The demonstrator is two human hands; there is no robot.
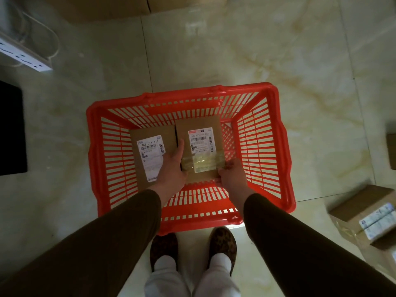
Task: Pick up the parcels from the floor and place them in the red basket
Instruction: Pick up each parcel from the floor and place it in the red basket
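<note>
The red basket (276,151) stands on the tiled floor in front of my feet. Inside it, at the left, a brown parcel (150,146) with a white label lies flat. Beside it on the right is a second brown parcel (199,138) with a label and clear tape, held inside the basket by both hands. My left hand (173,166) grips its left edge and my right hand (230,174) grips its near right corner. Whether this parcel rests on the basket bottom is unclear. Another parcel (368,213) lies on the floor at the right.
A white power strip (23,55) with cables lies at the far left, a black object (11,129) below it. Cardboard boxes (120,6) stand at the top edge. Another box edge (391,151) shows at the right border. My slippers (164,245) stand just behind the basket.
</note>
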